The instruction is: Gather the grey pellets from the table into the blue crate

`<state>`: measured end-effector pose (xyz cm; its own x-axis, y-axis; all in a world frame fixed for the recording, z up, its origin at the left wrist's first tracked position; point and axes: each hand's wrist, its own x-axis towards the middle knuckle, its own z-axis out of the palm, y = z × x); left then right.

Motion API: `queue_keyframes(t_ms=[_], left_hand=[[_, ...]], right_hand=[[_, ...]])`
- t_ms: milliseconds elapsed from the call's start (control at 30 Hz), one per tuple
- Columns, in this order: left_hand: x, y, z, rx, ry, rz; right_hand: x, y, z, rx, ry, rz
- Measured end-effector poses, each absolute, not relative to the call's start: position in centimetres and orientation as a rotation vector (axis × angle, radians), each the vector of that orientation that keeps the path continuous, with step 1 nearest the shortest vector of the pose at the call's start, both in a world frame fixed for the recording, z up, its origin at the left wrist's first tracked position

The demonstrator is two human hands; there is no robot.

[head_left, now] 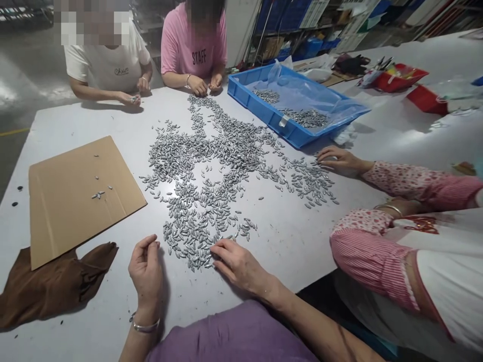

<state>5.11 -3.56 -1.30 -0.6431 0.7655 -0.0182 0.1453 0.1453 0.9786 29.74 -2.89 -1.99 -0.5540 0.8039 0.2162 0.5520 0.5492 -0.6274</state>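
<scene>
A wide scatter of several small silver oval metal pieces covers the middle of the grey table. My left hand rests on the table just left of the pile's near edge, fingers curled with thumb and forefinger pinched; what they hold is too small to see. My right hand lies flat at the pile's near edge, fingers stretched out and touching the pieces. A metal bangle sits on my left wrist.
A cardboard sheet with a few pieces lies left, a brown cloth under its near corner. A blue tray lined with plastic holds more pieces, far right. A co-worker's hand reaches in from the right; two people sit opposite.
</scene>
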Motion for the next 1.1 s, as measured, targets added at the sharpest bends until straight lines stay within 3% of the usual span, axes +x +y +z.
queue_keyframes(t_ms=[200, 467, 633, 867, 1100], left_hand=[[4.3, -3.3, -3.5, 0.921, 1.875, 1.446], [3.5, -2.5, -3.5, 1.455, 1.900, 1.215], [3.1, -2.7, -3.4, 1.316, 1.904, 1.232], [3.3, -2.7, -2.8, 0.977, 1.818, 1.300], [3.4, -2.5, -2.9, 0.844, 1.783, 1.381]], right_hand=[[29.3, -2.7, -2.6, -1.268, -2.248, 0.599], [26.6, -2.4, -1.8, -1.245, -2.474, 0.577], [24.3, -1.2, -1.5, -0.919, -2.572, 0.641], [26.5, 2.7, -2.9, -1.387, -2.422, 0.314], [27.2, 0.8, -2.6, -1.065, -2.548, 0.455]])
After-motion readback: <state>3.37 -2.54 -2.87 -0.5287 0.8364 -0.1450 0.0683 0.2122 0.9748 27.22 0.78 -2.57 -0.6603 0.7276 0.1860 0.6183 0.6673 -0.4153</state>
